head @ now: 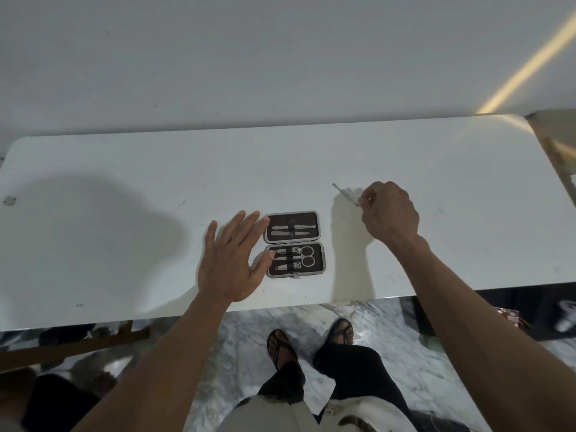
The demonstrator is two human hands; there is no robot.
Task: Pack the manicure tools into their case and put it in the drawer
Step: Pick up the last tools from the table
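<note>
Here the small rectangular case with grey edging and dark lining lay open flat on the white table, near the table's front edge. Its far half held two slim metal tools under an elastic strap; its near half held clippers and a pair of scissors with round handles.

The left hand rested flat on the table, fingers spread and apart, gripping nothing. Its fingertips touched the left edge of the case, and the thumb lay against the near half.

The right hand was to the right of the case and slightly farther back, well apart from it. Its fingertips were pinched together on the end of a thin silver metal tool, which pointed up and to the left. A second thin piece seemed to lie just beside it; whether it was also held could not be told.

The step in hand appeared to be fetching the last loose tools. To do it well, the pinch should be kept near one end, so that the free tip can be led under the strap in the far half. The left hand should brace the case against sliding. Slide the tool lengthwise, parallel to those already seated. No drawer was in view.
</note>
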